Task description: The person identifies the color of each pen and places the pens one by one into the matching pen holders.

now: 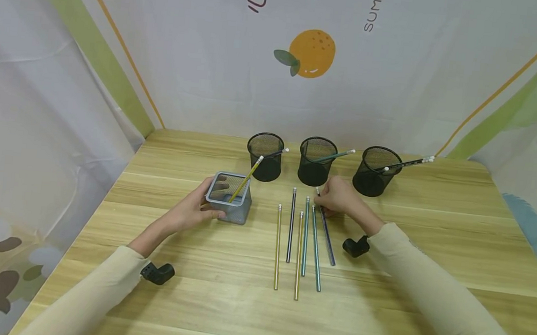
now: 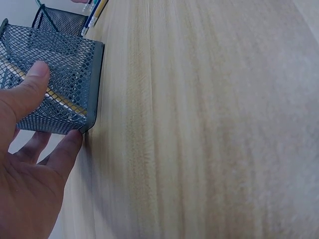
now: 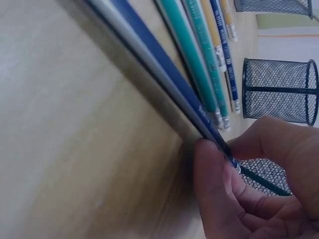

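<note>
My left hand (image 1: 188,212) grips a square grey mesh pencil holder (image 1: 239,214) from its left side. A yellow pencil (image 1: 248,178) leans inside that holder, its eraser end above the rim. In the left wrist view, the thumb lies against the mesh wall and other fingers are partly hidden behind it. On the other side, my right hand (image 1: 341,197) pinches a dark blue pencil (image 3: 169,74) near its eraser end. The pencil slants toward the table's front. To its left lie a green pencil (image 1: 316,247), another green pencil (image 1: 305,241) and a dark blue pencil (image 1: 291,229).
Two yellow pencils, a left one (image 1: 277,249) and a right one (image 1: 298,262), lie among the others. Behind stand three round black mesh cups, left (image 1: 267,168), middle (image 1: 313,174) and right (image 1: 369,181), with pencils inside. A printed curtain (image 1: 201,64) hangs behind the wooden table (image 1: 216,308).
</note>
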Action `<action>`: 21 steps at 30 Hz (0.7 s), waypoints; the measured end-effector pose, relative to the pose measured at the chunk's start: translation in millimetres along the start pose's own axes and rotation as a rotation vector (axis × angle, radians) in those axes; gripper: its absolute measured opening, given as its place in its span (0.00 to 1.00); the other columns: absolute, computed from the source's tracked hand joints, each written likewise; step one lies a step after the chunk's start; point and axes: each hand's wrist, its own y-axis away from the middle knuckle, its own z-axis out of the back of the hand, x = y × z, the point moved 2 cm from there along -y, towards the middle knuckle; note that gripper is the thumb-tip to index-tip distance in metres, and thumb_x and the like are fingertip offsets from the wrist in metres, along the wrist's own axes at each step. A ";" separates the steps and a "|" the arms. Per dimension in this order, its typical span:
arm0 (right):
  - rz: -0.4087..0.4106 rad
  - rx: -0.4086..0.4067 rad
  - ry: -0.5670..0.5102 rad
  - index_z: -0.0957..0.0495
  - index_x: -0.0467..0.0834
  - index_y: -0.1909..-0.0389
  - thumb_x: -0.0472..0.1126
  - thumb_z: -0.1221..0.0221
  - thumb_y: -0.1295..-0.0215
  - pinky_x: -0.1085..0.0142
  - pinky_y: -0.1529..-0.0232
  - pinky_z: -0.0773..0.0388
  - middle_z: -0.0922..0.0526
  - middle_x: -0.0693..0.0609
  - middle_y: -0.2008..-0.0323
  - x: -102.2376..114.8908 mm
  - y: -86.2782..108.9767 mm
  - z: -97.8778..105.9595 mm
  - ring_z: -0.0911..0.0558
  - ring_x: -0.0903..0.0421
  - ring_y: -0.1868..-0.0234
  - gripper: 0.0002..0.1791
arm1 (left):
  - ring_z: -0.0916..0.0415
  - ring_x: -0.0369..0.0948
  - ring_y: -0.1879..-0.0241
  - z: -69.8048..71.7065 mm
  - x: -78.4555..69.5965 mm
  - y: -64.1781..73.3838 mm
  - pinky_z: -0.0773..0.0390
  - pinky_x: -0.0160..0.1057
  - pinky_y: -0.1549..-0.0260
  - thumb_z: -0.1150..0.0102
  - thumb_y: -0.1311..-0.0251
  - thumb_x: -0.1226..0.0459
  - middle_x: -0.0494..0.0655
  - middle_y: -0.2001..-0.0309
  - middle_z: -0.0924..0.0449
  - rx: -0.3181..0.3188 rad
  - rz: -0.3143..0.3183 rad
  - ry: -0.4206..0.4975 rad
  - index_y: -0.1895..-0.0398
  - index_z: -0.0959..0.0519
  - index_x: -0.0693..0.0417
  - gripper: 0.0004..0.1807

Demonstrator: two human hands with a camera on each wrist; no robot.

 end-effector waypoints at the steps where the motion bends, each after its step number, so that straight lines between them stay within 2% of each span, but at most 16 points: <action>1: 0.004 0.002 -0.010 0.29 0.45 0.93 0.35 0.39 0.36 0.73 0.84 0.24 0.21 0.49 0.89 0.6 0.7 0.5 0.16 0.53 0.83 0.24 | 0.42 0.62 0.29 -0.1 -0.2 0.0 0.33 0.58 0.34 0.35 0.39 0.80 0.69 0.28 0.43 0.000 0.000 0.000 0.22 0.50 0.61 0.47; 7: 0.049 0.006 -0.019 0.20 0.37 0.82 0.34 0.39 0.36 0.72 0.81 0.23 0.17 0.46 0.83 8.6 6.6 7.5 0.14 0.49 0.80 0.13 | 0.42 0.63 0.29 -0.2 0.2 -0.3 0.34 0.58 0.34 0.35 0.39 0.80 0.69 0.27 0.43 -0.002 0.007 0.001 0.22 0.50 0.62 0.47; 11: 0.075 -0.001 -0.010 0.19 0.35 0.73 0.34 0.39 0.35 0.68 0.75 0.17 0.16 0.46 0.78 17.5 12.1 12.1 0.14 0.48 0.77 0.07 | 0.42 0.63 0.29 -0.2 0.4 -0.3 0.33 0.58 0.34 0.35 0.39 0.79 0.69 0.27 0.43 -0.002 0.008 -0.006 0.22 0.50 0.62 0.46; 16: 0.099 -0.014 -0.044 0.20 0.35 0.70 0.35 0.39 0.35 0.61 0.72 0.14 0.17 0.46 0.77 32.0 20.1 18.9 0.14 0.51 0.77 0.06 | 0.41 0.63 0.30 0.0 0.6 -0.1 0.33 0.59 0.35 0.35 0.39 0.79 0.69 0.28 0.43 -0.002 0.005 -0.010 0.22 0.50 0.61 0.47; 21: 0.141 -0.021 -0.087 0.21 0.35 0.69 0.34 0.40 0.35 0.59 0.70 0.14 0.17 0.46 0.76 47.6 26.5 24.8 0.14 0.50 0.77 0.05 | 0.39 0.63 0.30 0.1 0.4 -0.3 0.33 0.59 0.35 0.35 0.40 0.80 0.69 0.28 0.42 0.000 0.004 -0.006 0.22 0.50 0.60 0.47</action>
